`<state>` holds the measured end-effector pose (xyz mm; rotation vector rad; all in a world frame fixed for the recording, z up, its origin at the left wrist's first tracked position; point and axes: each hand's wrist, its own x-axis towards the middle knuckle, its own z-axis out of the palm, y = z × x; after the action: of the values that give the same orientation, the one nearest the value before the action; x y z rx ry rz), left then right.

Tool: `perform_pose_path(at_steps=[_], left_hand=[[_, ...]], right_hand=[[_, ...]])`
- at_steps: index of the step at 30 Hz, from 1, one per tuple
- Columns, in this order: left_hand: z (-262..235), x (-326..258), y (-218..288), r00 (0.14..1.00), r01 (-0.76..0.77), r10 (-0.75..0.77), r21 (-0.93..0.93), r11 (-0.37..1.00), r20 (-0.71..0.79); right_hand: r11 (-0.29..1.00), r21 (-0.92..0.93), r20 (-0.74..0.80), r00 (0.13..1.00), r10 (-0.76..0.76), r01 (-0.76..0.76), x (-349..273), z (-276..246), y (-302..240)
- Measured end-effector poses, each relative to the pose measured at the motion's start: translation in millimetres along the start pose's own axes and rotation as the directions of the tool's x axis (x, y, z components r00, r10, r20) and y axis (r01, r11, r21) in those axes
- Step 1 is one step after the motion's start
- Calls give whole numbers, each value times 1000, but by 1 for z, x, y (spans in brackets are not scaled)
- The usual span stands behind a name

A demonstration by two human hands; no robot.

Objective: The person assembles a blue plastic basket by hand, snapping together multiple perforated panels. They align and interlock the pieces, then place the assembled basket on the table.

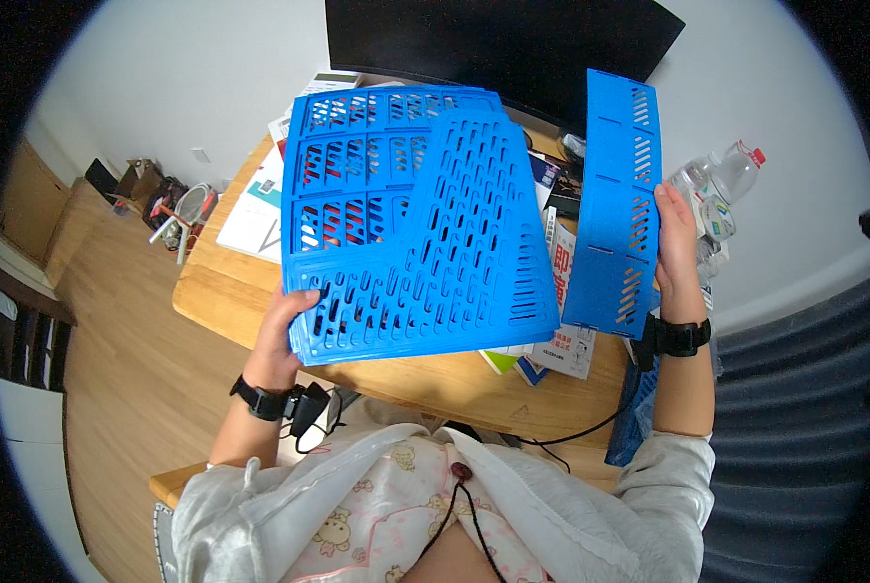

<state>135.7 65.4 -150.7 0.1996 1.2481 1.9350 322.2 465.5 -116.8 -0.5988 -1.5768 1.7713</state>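
My left hand [289, 325] grips the lower left corner of a stack of blue perforated plastic panels [464, 233], the thumb on top and the other fingers hidden beneath. The front panel has a slanted upper edge; behind it, a squarer panel shows rows of slots. In my right hand [678, 228] is a separate long, narrow blue plastic panel [610, 214], held upright by its right edge. A small gap lies between this strip and the stack. Both pieces are raised over the wooden desk [406, 389].
A black monitor [493, 44] stands at the back of the desk. Books and papers [253, 216] lie under the panels. Clear plastic bottles [736, 175] are at the right. Another blue piece [631, 418] is low by my right forearm. A dark pleated curtain [795, 418] hangs at the right.
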Motion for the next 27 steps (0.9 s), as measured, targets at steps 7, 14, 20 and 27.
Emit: perform_pose_path(at_steps=[7,14,20,27], left_hand=[[1,5,-4,999,-33,32,5,999,3],[-2,5,-6,999,-46,46,56,997,-5],[2,4,-5,999,-33,33,20,999,-5],[5,1,-4,998,-17,20,55,998,-65]], right_hand=[[1000,-24,71,997,22,-20,-9,4,-3],[996,34,159,984,73,-79,-18,20,5],[984,52,237,960,152,-168,-25,32,17],[972,25,364,908,210,-235,-29,55,23]])
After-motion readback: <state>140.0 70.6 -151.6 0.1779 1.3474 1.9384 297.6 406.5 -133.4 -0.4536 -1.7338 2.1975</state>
